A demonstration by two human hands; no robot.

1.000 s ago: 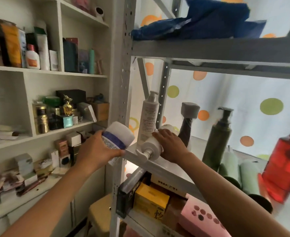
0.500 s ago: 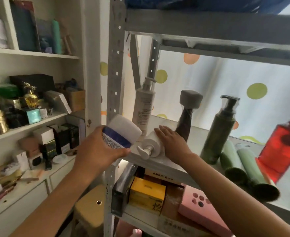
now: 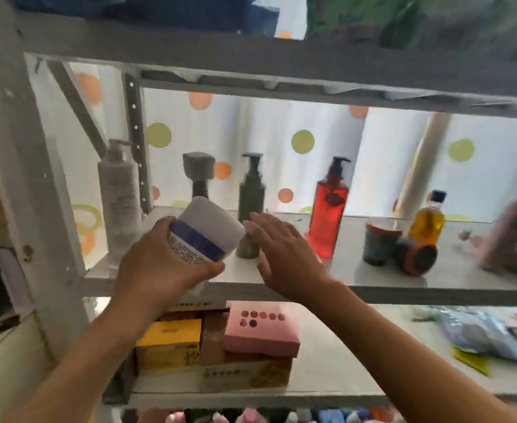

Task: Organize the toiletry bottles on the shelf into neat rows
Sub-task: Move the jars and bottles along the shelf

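While the left hand grips a white jar with a blue label just left of the frame's centre, its fingers curl round the jar's body and hold it tilted, above the front edge of the shelf. Right beside it, the right hand is flat with fingers straight and slightly spread, holding nothing, over the shelf board at centre frame. Just behind the two hands stands a dark green pump bottle, with a grey-capped dark bottle to its left, partly hidden by the jar. A tall white pump bottle stands upright at the shelf's left end. Right of centre a red pump bottle stands upright. Further right are a dark cup, a small amber bottle with a black cap, and a blurred pinkish bottle at the right edge. On the lower shelf sit a yellow box and a pink box.
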